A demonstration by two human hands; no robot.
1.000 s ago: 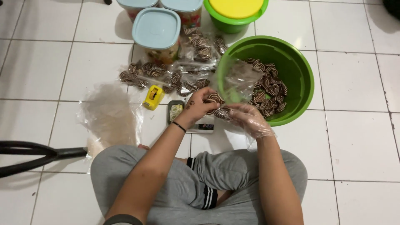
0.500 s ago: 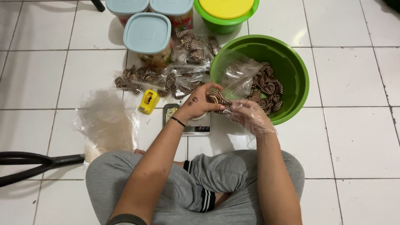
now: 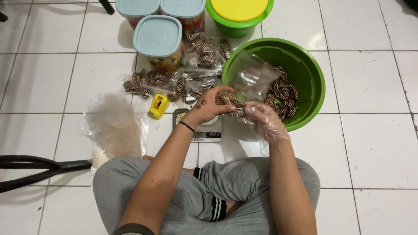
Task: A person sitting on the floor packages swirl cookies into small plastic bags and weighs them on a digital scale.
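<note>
The person sits cross-legged on the tiled floor (image 3: pixel 370 143) with everything set within arm's reach in front of the knees. The left hand (image 3: pixel 208 105) is bare, its grip pinched around a clear plastic bag (image 3: pixel 250 78) that holds a few brown-and-cream swirl cookies (image 3: pixel 230 101) at the bottom; the bag's open top stands up over the near-left rim of the big green bowl (image 3: pixel 311 65). The right hand (image 3: pixel 261 121) wears a thin clear glove, probably to keep the food clean, and its fingers close on the cookies at the bag, touching the left hand. Both hands hover just above a small kitchen scale (image 3: pixel 204 128), which sits directly beneath them, likely so a bag can be set down on it.

The bowl lies to the right, with loose cookies (image 3: pixel 283 93) heaped in its bottom. Filled bags of cookies (image 3: pixel 174 82) lie in a row on the far left side, out of the way of the working spot. Behind them stand 3 tubs with pale blue lids (image 3: pixel 157 30) and 1 green tub with a yellow lid (image 3: pixel 239 11). A yellow tape dispenser (image 3: pixel 157 105) sits just left of the scale, and a pile of empty clear bags (image 3: pixel 114 124) lies further left near the knee.
</note>
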